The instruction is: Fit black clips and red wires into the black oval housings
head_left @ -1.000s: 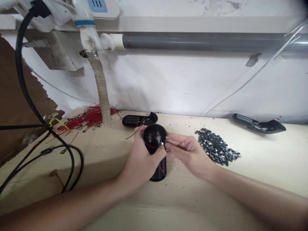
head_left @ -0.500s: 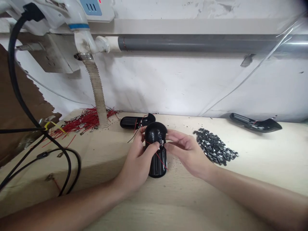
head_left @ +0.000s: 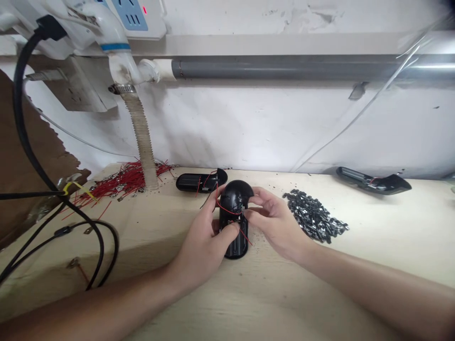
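The left hand [head_left: 204, 241] grips a black plastic housing [head_left: 236, 194], held up off the worktop [head_left: 284, 293], with its thumb across the lower body. The right hand [head_left: 277, 222] has its fingers [head_left: 254, 213] curled against the housing's side by a red wire [head_left: 227, 211]. Since a second ago, the housing's dome has swung from leaning left to leaning slightly right. A second housing [head_left: 195, 182] lies beyond it, and loose metal clips [head_left: 313, 215] lie to its right.

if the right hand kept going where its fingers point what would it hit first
The domed black plastic casing; the right hand seems already against it, though depth is unclear.
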Available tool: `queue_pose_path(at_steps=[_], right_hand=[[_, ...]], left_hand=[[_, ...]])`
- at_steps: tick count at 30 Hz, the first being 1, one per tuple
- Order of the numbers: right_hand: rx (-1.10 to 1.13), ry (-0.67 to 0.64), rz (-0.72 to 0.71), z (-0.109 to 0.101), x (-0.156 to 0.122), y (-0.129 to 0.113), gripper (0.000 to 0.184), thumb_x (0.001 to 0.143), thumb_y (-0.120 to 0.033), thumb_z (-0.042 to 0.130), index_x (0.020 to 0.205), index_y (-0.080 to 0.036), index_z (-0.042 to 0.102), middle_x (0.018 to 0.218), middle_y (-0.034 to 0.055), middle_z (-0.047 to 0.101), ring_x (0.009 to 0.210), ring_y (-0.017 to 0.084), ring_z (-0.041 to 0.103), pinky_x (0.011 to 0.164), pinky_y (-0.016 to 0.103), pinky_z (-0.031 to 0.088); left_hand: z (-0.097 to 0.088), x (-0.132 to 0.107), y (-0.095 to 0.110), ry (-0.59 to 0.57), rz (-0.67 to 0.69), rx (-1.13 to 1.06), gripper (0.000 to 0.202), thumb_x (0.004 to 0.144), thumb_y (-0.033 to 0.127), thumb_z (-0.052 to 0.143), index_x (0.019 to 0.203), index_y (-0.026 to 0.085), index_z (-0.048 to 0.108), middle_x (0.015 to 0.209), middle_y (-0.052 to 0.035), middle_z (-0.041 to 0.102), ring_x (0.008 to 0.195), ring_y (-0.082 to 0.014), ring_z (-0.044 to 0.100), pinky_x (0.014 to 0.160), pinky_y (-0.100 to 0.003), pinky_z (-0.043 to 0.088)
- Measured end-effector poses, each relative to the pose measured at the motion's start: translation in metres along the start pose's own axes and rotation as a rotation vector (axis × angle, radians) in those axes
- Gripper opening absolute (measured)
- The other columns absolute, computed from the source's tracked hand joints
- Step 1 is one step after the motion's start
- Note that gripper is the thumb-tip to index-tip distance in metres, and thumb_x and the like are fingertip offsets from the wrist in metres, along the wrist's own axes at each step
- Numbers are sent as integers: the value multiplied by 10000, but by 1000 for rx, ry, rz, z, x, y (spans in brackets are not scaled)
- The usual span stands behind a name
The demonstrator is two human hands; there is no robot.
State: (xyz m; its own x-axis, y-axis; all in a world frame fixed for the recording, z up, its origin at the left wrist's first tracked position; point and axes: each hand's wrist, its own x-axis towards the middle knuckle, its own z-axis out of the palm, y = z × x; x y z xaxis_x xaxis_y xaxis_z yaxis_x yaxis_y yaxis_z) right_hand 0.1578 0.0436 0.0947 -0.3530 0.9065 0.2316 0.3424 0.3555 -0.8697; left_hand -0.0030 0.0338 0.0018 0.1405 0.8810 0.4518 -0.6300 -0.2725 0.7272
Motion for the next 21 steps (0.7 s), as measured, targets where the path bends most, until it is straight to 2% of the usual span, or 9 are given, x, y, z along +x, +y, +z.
queue_pose_path(at_steps=[7,10,13,16,18,21], right_hand=[[34,6,36,0,0,-2,455,895,-188,758,1341,-168,671,1308,113,733,853,158,724,776,313,576],[47,18,63,0,1,-4,467,872,-200,788,1324,-168,675,1300,118,740,885,185,749,774,326,594],[38,9,56,0,2,-6,481,859,-206,810,1325,-173,691,1285,110,749,951,201,754,825,336,600],[23,-19,36,1,2,-5,429,889,-204,779,1314,-182,726,1291,94,750,1024,197,734,896,338,582],[26,-37,33,0,2,-3,386,914,-202,742,1300,-189,747,1314,85,741,992,170,711,876,318,563],[53,-78,45,-1,2,-1,482,925,-182,712,1405,-225,701,1383,74,712,942,132,687,859,296,549]], left_hand=[[2,-1,1,-3,-10,15,565,1006,198,650,1531,308,475,1354,-53,679,915,-115,687,786,-242,611],[0,-2,0,5,-14,21,585,1009,195,649,1548,322,460,1380,-52,673,926,-117,691,780,-241,606],[0,-1,-2,2,-20,32,595,1019,221,654,1561,332,433,1415,-57,663,921,-134,702,797,-283,611],[0,-1,-5,28,14,50,658,1032,242,650,1609,368,360,1525,-56,599,1044,-170,716,910,-344,617],[1,0,-6,49,49,68,684,1040,258,647,1630,379,324,1587,-56,546,1136,-187,710,965,-357,608],[1,2,-7,100,73,91,677,1041,293,661,1625,342,323,1562,-67,556,1256,-211,677,998,-349,602]])
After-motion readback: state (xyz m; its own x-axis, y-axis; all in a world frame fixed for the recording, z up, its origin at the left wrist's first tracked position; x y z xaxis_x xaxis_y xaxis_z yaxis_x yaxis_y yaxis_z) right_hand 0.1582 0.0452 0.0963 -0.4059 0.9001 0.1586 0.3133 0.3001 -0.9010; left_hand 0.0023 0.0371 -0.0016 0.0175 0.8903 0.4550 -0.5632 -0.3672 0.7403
